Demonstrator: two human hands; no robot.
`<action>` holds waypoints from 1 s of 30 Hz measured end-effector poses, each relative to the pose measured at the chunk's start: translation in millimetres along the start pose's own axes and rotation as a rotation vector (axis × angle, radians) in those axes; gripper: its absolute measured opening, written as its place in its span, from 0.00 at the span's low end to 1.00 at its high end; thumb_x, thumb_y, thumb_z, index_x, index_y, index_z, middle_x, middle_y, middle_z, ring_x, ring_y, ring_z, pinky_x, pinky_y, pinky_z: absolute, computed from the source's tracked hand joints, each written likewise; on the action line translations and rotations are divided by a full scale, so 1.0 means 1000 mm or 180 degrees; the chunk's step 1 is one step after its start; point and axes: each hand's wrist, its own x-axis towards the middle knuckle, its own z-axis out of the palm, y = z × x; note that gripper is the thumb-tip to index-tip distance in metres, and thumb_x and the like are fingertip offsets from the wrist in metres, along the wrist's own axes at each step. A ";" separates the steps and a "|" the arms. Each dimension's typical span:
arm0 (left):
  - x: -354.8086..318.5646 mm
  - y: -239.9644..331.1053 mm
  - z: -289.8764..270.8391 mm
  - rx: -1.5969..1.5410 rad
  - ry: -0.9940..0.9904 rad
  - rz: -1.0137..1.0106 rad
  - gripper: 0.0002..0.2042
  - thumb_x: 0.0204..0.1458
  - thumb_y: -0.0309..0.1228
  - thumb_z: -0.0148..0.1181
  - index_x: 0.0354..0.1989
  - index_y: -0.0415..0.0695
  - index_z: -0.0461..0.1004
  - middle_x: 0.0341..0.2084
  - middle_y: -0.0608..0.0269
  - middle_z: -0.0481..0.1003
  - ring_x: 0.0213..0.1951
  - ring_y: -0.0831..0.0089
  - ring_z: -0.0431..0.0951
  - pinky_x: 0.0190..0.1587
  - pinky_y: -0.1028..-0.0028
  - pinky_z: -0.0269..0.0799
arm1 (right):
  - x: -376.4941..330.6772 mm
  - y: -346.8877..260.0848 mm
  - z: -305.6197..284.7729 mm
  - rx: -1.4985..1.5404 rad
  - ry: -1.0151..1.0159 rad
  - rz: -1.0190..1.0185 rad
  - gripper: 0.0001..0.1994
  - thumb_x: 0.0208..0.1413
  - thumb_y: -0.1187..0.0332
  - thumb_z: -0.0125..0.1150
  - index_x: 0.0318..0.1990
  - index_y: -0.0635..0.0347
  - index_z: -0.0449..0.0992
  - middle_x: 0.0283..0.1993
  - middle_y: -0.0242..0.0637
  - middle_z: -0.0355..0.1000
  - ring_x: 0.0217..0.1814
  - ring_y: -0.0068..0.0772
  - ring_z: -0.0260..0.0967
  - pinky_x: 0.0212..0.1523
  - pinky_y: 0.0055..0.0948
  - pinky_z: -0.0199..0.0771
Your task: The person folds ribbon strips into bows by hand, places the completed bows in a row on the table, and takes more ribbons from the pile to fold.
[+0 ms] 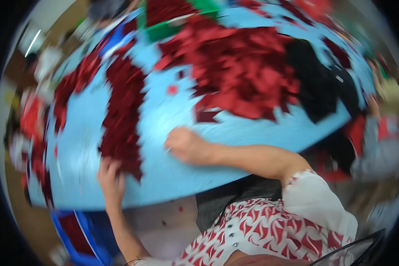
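Dark red pieces (122, 106): overlapping in a long row on the left part of the blue surface (162, 115), stretching from close to the near edge toward the far side, jagged along both flanks.
Left hand (110, 174): bent at the fingers and set against the near end of the row, on its left corner; too blurred to tell whether pinching a piece or only resting there.
Right hand (185, 144): curled inward above bare surface, between the row and the bright red pile (248, 66); showing a pale glint at the fingertips, but cannot tell if anything is pinched.
Handling of the dark red: likely light, limp and cloth-like, hard to break, apt to slide or fan out if pushed; best taken by the free edge of one piece at the near end, between thumb and fingertip, with light pressure on those beneath.
Bright red pile: loosely heaped right of the row, probably just as soft, a little glossy.
Black cloth (312, 80): lying bunched against the right side of that pile.
Green box (157, 31): standing at the far side, filled with more dark red.
Blue crate (60, 226): placed below the surface, at lower left.
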 end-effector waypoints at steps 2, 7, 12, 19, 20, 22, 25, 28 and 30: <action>-0.008 0.013 -0.014 0.0190 -0.0060 -0.0116 0.15 0.31 0.17 0.55 0.33 0.41 0.69 0.38 0.50 0.65 0.41 0.51 0.67 0.46 0.61 0.62 | 0.004 -0.007 0.008 0.0090 -0.0097 0.0139 0.06 0.38 0.74 0.58 0.27 0.58 0.69 0.27 0.38 0.65 0.35 0.41 0.64 0.36 0.38 0.63; -0.003 0.019 -0.013 -0.0097 -0.0159 -0.0143 0.14 0.31 0.16 0.53 0.31 0.40 0.67 0.34 0.54 0.63 0.36 0.57 0.66 0.40 0.66 0.63 | 0.000 -0.008 -0.003 -0.0050 0.0085 0.0192 0.06 0.33 0.74 0.58 0.23 0.56 0.70 0.26 0.37 0.66 0.34 0.41 0.66 0.35 0.38 0.66; -0.008 0.016 -0.008 -0.0899 0.0130 -0.0596 0.13 0.32 0.14 0.52 0.30 0.39 0.67 0.35 0.55 0.62 0.37 0.62 0.66 0.38 0.70 0.65 | -0.001 -0.007 -0.001 0.0021 0.0092 0.0247 0.05 0.35 0.73 0.58 0.23 0.55 0.70 0.26 0.36 0.66 0.34 0.41 0.66 0.36 0.38 0.65; 0.009 0.032 -0.012 -0.0341 0.0348 0.0104 0.13 0.36 0.15 0.53 0.34 0.40 0.71 0.36 0.56 0.65 0.40 0.62 0.67 0.42 0.71 0.64 | 0.002 -0.008 0.003 -0.0013 -0.0092 0.0313 0.04 0.37 0.73 0.59 0.23 0.55 0.69 0.27 0.35 0.66 0.35 0.40 0.66 0.38 0.37 0.64; 0.012 0.038 -0.011 -0.0285 0.0316 0.0169 0.13 0.37 0.15 0.54 0.34 0.40 0.71 0.37 0.56 0.66 0.41 0.62 0.67 0.42 0.71 0.64 | 0.002 -0.008 0.003 0.0005 -0.0108 0.0307 0.05 0.37 0.72 0.59 0.24 0.55 0.69 0.27 0.34 0.66 0.35 0.39 0.65 0.38 0.37 0.64; 0.017 0.055 -0.012 0.0003 0.0483 0.0255 0.13 0.38 0.15 0.54 0.34 0.40 0.72 0.37 0.56 0.67 0.41 0.62 0.67 0.43 0.71 0.64 | 0.001 -0.007 0.001 0.0022 -0.0118 0.0317 0.06 0.39 0.72 0.60 0.26 0.56 0.69 0.27 0.34 0.66 0.36 0.37 0.65 0.38 0.35 0.63; 0.023 0.083 -0.014 0.0554 0.0815 0.0502 0.11 0.40 0.17 0.55 0.34 0.40 0.72 0.38 0.57 0.68 0.41 0.62 0.68 0.43 0.70 0.64 | 0.000 -0.006 0.000 0.0089 -0.0041 0.0353 0.06 0.39 0.72 0.60 0.25 0.56 0.69 0.27 0.34 0.66 0.35 0.38 0.65 0.38 0.36 0.63; 0.027 0.110 -0.009 -0.0380 0.0739 0.0240 0.09 0.40 0.20 0.58 0.32 0.42 0.73 0.37 0.59 0.71 0.44 0.63 0.67 0.50 0.66 0.57 | 0.000 -0.004 0.000 0.0203 0.0091 0.0445 0.05 0.40 0.72 0.59 0.26 0.57 0.69 0.27 0.36 0.66 0.35 0.39 0.65 0.38 0.36 0.64; 0.032 0.128 -0.001 -0.0536 0.0689 0.0272 0.08 0.40 0.20 0.58 0.32 0.42 0.74 0.35 0.59 0.71 0.43 0.63 0.67 0.50 0.65 0.57 | 0.003 -0.006 0.001 0.0404 0.0215 0.0535 0.05 0.40 0.72 0.58 0.26 0.59 0.69 0.27 0.38 0.67 0.35 0.41 0.66 0.37 0.37 0.65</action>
